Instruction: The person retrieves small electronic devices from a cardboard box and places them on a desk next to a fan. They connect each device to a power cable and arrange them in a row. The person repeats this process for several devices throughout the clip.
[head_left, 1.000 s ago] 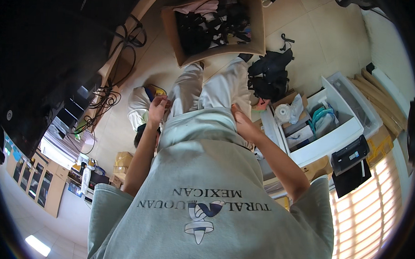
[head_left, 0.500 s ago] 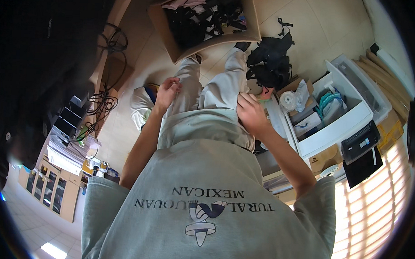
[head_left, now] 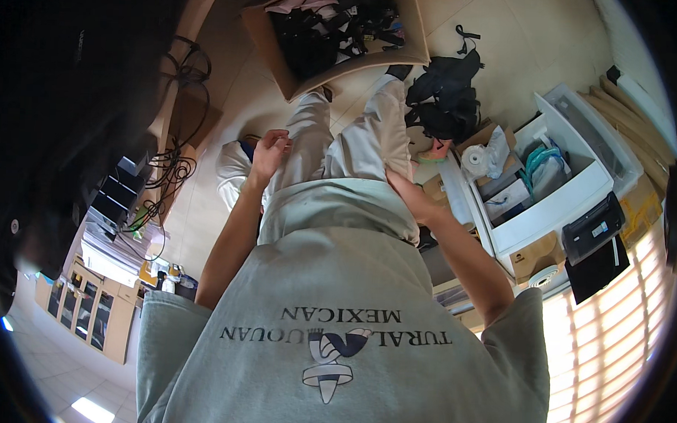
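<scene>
My left hand (head_left: 270, 154) hangs loosely beside the left thigh of my light trousers (head_left: 355, 154). Its fingers are half bent and a little apart, with nothing seen in them. At the right hip, my right hand (head_left: 405, 190) presses against the trousers, and its fingers are out of sight in or behind the cloth, so I cannot see whether they hold anything. Past my feet stands an open cardboard box (head_left: 284, 74) filled with black straps, cables and small gear. Right of it, a black strapped bag or harness (head_left: 445, 96) lies on the floor.
At my right is an open white drawer (head_left: 558, 208) with a white roll (head_left: 474, 161) and bagged items near and in it. A black device (head_left: 593, 228) sits at its outer corner. Tangled black cables (head_left: 168, 168) hang on the left. Far left stands a glass-fronted cabinet (head_left: 81, 311).
My right hand has slid inward at the hip, and its fingers, visible before, are now hidden. The left hand stays almost in place. The view has shifted slightly.
</scene>
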Demonstrator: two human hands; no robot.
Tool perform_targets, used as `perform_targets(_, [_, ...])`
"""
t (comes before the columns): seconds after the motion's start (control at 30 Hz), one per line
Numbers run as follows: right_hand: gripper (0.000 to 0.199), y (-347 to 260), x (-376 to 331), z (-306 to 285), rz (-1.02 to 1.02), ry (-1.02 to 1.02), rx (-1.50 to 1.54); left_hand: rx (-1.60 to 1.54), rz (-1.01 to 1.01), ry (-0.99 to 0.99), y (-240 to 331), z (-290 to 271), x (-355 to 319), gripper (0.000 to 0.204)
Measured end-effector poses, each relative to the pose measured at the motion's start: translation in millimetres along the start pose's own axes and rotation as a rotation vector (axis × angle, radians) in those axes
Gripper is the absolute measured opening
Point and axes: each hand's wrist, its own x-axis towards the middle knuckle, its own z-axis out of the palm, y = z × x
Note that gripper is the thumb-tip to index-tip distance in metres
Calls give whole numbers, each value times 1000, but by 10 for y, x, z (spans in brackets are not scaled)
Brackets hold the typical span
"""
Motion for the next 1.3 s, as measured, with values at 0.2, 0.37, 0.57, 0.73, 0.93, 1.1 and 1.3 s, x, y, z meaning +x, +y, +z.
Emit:
perform_targets(0.2, [35, 19, 358, 213, 256, 9, -127, 43, -45, 10, -1, -4, -16, 33])
perform_targets(0.37, [48, 214, 258, -98, -200, -294, -890, -7, -55, 9, -66, 24, -6, 32])
perform_targets(0.57, [32, -673, -377, -583, -218, -141, -796, -21, -32, 14, -188, -2, 64, 32])
perform_targets(0.73, [21, -795, 141, -947, -104, 161, -520, 16, -46, -20, -489, -87, 406, 38])
perform_targets(0.93, [26, 37, 113, -949, 57, -121, -541, -6, -92, 37, -172, 157, 267, 32])
perform_targets(1.1, [18, -61, 16, -473, -84, -79, -516, -28, -174, 15, -174, 160, 317, 28])
perform_targets(1.3, [8, -111, 299, -900, -110, -69, -623, 42, -53, 71, -273, 71, 474, 31])
